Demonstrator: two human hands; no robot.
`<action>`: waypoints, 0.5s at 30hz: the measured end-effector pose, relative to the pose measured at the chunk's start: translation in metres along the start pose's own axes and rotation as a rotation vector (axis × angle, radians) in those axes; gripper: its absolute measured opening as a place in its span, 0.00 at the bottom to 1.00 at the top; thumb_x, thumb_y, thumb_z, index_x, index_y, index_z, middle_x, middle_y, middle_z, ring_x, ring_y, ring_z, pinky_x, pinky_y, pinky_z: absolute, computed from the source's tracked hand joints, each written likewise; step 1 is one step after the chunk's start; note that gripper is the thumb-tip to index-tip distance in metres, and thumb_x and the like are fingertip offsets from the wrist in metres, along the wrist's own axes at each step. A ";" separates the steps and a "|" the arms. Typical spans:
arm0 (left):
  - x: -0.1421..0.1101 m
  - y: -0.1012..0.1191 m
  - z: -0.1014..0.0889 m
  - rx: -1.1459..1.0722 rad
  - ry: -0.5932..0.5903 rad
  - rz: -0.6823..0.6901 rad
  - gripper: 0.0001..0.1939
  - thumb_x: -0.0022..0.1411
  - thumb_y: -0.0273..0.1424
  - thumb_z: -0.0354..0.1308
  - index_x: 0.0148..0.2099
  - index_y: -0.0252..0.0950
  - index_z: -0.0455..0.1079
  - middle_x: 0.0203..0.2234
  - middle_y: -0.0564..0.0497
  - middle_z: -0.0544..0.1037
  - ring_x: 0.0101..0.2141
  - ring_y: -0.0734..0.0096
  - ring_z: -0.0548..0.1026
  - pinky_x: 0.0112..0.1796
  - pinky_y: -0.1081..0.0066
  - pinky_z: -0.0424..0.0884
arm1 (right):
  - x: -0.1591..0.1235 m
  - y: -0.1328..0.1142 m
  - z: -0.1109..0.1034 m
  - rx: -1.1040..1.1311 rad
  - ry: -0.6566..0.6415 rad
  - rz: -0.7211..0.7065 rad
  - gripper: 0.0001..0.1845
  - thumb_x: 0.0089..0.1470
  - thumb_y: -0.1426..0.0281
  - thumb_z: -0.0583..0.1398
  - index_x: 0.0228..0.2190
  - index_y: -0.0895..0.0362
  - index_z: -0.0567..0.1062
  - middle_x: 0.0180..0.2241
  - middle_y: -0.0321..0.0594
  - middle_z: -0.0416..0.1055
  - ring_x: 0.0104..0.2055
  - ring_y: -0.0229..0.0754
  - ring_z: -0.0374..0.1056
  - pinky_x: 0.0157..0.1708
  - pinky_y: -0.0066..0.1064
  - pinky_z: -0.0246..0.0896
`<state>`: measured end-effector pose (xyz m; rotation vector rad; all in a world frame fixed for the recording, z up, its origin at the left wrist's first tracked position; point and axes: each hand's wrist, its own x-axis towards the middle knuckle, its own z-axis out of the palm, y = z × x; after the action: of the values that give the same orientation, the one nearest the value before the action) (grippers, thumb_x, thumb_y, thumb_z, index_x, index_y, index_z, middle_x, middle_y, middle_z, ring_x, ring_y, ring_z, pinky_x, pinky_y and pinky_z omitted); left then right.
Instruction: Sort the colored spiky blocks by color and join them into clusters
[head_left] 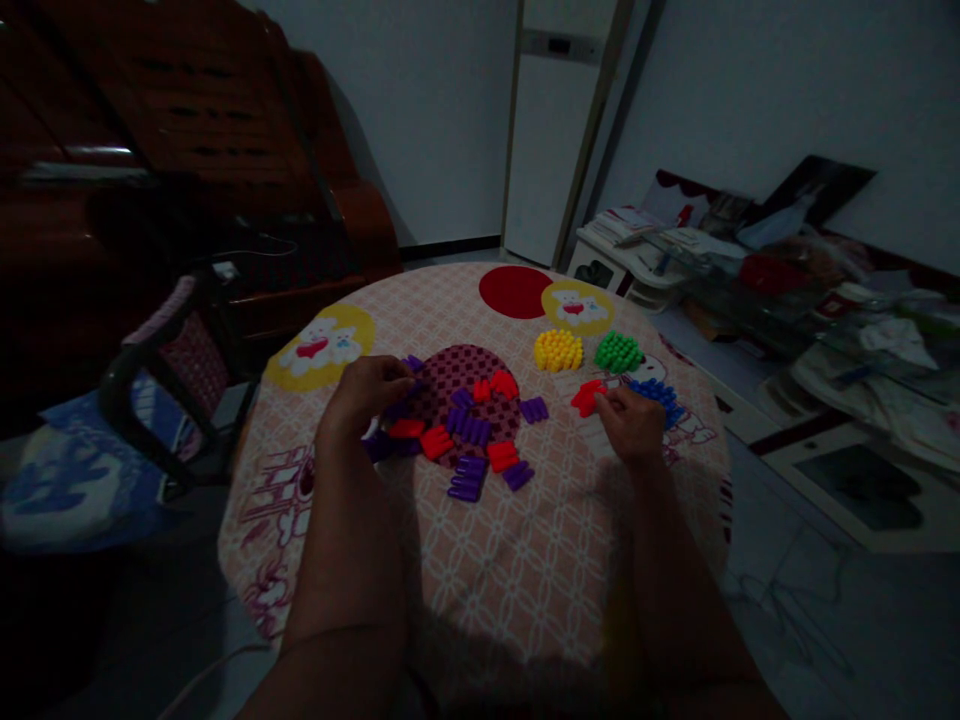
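My left hand point(369, 392) is at the left of the dark red patterned circle, fingers bent together over purple plastic pieces. Whatever lies between its fingertips is hidden. My right hand point(636, 424) is pinched at the edge of a small cluster of red plastic pieces point(586, 398). Between the hands lie finger-shaped pieces in short rows, among them a purple row point(468, 478), another purple row point(469, 427) and a red group point(436, 442). Beyond my right hand, a blue cluster point(660, 398) is partly covered by it.
A yellow cluster point(558, 350) and a green cluster point(618, 352) stand toward the back right of the round table point(480, 560). At left are a chair point(172, 370) and a wooden bench point(225, 130). A cluttered cabinet point(750, 300) stands at right.
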<state>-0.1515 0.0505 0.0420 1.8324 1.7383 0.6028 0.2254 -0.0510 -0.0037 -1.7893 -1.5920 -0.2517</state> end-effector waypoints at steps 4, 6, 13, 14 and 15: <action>0.001 -0.003 0.001 0.028 -0.028 -0.005 0.14 0.50 0.37 0.60 0.37 0.37 0.80 0.21 0.53 0.78 0.24 0.70 0.73 0.24 0.75 0.66 | -0.001 -0.002 0.002 -0.026 -0.054 -0.017 0.21 0.60 0.57 0.55 0.22 0.56 0.74 0.22 0.42 0.74 0.23 0.38 0.64 0.27 0.29 0.49; 0.002 -0.003 0.001 0.035 -0.021 0.000 0.14 0.51 0.38 0.60 0.37 0.37 0.80 0.21 0.53 0.78 0.24 0.69 0.74 0.24 0.75 0.67 | -0.001 -0.004 0.003 -0.026 -0.076 -0.044 0.22 0.61 0.56 0.55 0.22 0.56 0.74 0.22 0.42 0.74 0.23 0.38 0.63 0.28 0.29 0.49; 0.004 -0.004 0.003 0.048 -0.019 0.018 0.13 0.51 0.38 0.60 0.36 0.37 0.79 0.22 0.52 0.79 0.26 0.67 0.75 0.27 0.73 0.69 | -0.004 -0.010 0.009 -0.172 -0.184 -0.059 0.20 0.62 0.59 0.55 0.24 0.57 0.74 0.25 0.43 0.75 0.25 0.39 0.65 0.28 0.30 0.46; 0.004 -0.004 0.003 0.049 -0.016 0.020 0.13 0.51 0.38 0.60 0.36 0.38 0.80 0.22 0.51 0.79 0.26 0.67 0.75 0.28 0.72 0.69 | -0.004 -0.011 0.010 -0.203 -0.200 -0.058 0.19 0.62 0.59 0.56 0.25 0.57 0.75 0.26 0.44 0.76 0.25 0.39 0.65 0.29 0.30 0.46; 0.003 -0.004 0.003 0.047 -0.016 0.021 0.13 0.51 0.38 0.60 0.37 0.38 0.80 0.22 0.52 0.79 0.26 0.67 0.75 0.28 0.72 0.69 | -0.004 -0.012 0.011 -0.228 -0.215 -0.058 0.19 0.62 0.59 0.56 0.26 0.57 0.75 0.27 0.44 0.76 0.26 0.40 0.66 0.29 0.31 0.45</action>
<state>-0.1520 0.0536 0.0371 1.8850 1.7382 0.5584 0.2102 -0.0477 -0.0100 -2.0012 -1.8290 -0.2858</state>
